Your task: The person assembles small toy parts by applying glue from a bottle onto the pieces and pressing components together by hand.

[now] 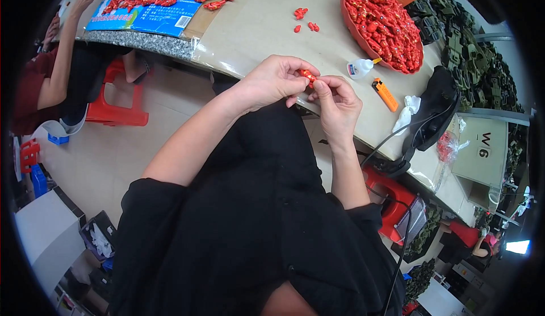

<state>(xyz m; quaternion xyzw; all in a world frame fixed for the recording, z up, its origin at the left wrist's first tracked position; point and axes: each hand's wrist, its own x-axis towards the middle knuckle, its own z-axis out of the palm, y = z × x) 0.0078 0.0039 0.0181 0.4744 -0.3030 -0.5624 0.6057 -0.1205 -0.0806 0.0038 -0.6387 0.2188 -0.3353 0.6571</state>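
Just past the table's near edge, both of my hands meet around a small shiny red figurine with gold marks (308, 76). My left hand (275, 80) pinches it between thumb and fingers from the left. From the right, the thumb and fingers of my right hand (339, 101) close on its lower end. Fingers cover much of its shape. On the table beyond lie several similar loose red pieces (300, 13). A white squeeze bottle with a yellow tip (359, 68) lies right of my hands, near an orange utility knife (386, 95).
A red basket (363, 45) heaped with red pieces stands at the far right. Crumpled tissue (407, 113) and a black bag (440, 106) lie nearer. At the far left, a blue printed sheet (164, 24) carries more pieces, beside another person's arm (69, 46). Red stools (116, 103) stand below.
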